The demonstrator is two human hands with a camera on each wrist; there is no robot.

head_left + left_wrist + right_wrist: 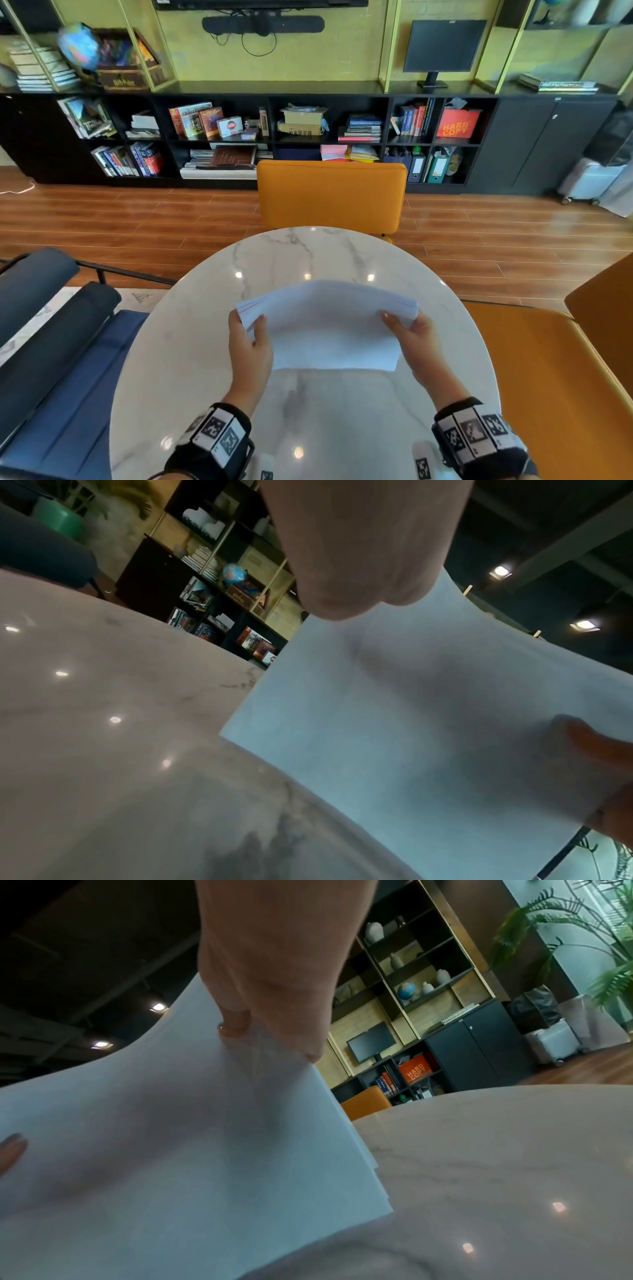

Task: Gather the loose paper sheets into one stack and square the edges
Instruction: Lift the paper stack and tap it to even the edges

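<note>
Left hand [250,346] and right hand [416,339] pinching white paper stack [329,325] at nine and three o'clock, held upright on round white marble table [191,342]

Your white paper stack [334,329] sits above a white marble table [191,342] veined in grey; beyond the table, a mustard-orange chair [330,195], a navy-blue seat [65,359] to its left, and reddish-brown plank flooring [496,240].
</note>
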